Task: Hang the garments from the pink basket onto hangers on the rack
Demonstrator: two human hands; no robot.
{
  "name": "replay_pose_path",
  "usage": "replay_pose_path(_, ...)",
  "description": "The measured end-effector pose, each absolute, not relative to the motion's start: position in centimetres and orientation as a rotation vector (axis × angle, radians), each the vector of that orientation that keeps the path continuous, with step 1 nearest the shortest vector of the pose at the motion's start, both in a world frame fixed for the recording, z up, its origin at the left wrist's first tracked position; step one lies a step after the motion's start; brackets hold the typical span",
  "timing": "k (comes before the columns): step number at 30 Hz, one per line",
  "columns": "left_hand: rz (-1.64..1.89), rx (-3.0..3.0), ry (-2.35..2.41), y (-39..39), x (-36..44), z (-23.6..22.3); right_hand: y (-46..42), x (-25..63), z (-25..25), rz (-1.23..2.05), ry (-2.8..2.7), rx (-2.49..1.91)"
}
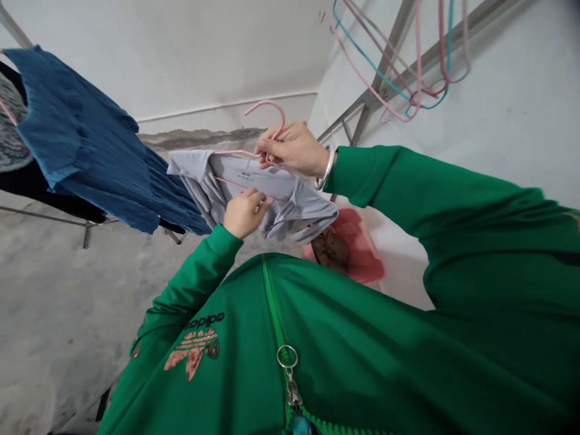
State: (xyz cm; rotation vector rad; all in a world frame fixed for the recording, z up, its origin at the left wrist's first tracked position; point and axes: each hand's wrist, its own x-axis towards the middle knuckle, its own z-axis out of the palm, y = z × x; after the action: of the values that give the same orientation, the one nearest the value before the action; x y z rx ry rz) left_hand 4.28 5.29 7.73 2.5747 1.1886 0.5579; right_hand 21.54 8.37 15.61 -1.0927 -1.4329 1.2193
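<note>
My right hand (294, 148) pinches a pink clothes hanger (267, 104) at the neck, just below its hook, which curves up above my fingers. A light grey shirt (285, 181) hangs on the hanger, its shoulders spread to both sides and its collar opening toward me. Lower down, my left hand (247, 212) is closed on the shirt's front near the neckline, with the fingers curled into the cloth. Part of the hanger's lower bar shows inside the neck opening. A silver bangle is on my right wrist.
On the left a blue dress (90, 133) hangs from a metal rack beside dark clothes. Several pink and blue hangers (408, 103) dangle from a metal bar at the upper right. Below the shirt, a pink basket (367, 254) holds brown items.
</note>
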Motion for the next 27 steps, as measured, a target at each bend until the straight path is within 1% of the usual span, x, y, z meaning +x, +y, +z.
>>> replay_pose_path(4,0.552,2.437,1.047,4.3,7.8,4.7,8.9,20.8,16.4,1.224,-1.457,-1.037)
replay_pose_path(7,0.641,2.358,1.078,4.8,9.0,3.6,9.5,20.4,16.6,1.225,-1.486,-0.995)
replay_pose_path(11,0.705,2.286,1.144,5.8,8.8,3.8,9.9,20.5,16.5,1.217,-1.532,-0.959)
replay_pose_path(15,0.75,2.221,1.251,6.2,7.8,4.6,9.6,21.0,16.9,1.185,-1.565,-1.032)
replay_pose_path(21,0.825,2.336,1.275,5.9,6.4,4.8,8.8,21.3,17.5,1.162,-1.458,-0.96)
replay_pose_path(23,0.911,2.341,1.369,6.4,4.9,4.7,8.7,21.7,17.3,1.146,-1.436,-0.95)
replay_pose_path(27,1.077,2.166,1.856,8.8,1.2,4.8,8.5,22.5,17.3,1.09,-1.419,-0.937)
